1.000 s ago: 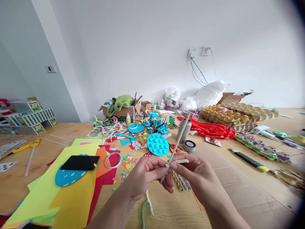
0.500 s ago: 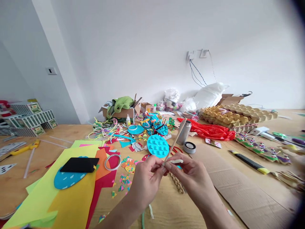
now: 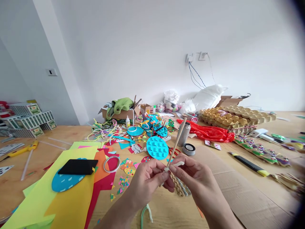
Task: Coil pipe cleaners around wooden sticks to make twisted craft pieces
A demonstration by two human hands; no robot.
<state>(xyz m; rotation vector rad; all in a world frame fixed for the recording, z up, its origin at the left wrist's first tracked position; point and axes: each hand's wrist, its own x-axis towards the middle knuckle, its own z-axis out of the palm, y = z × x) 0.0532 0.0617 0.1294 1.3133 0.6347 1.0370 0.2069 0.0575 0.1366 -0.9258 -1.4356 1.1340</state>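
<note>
A thin wooden stick (image 3: 177,140) slants up and away from between my hands. My left hand (image 3: 151,178) pinches its lower end, where a whitish cord (image 3: 178,163) is wound around it. The cord's loose end sticks out to the right, between the thumb and fingers of my right hand (image 3: 194,176). Braided cords (image 3: 178,186), tan and greyish, hang just below my fingers; their upper ends are hidden. Lower down, a green and white strand (image 3: 149,212) dangles under my left hand.
Beyond my hands lie a blue bumpy disc (image 3: 157,148), a metal flask (image 3: 184,135) and its lid (image 3: 189,149). Coloured paper (image 3: 71,197) with a black phone (image 3: 78,167) covers the left. At right are a cardboard sheet (image 3: 235,187), a utility knife (image 3: 250,163) and egg trays (image 3: 228,117).
Both hands have moved slightly lower with the stick and cord. The fingers of my left hand have shifted under the stick, and more of the braided cords shows.
</note>
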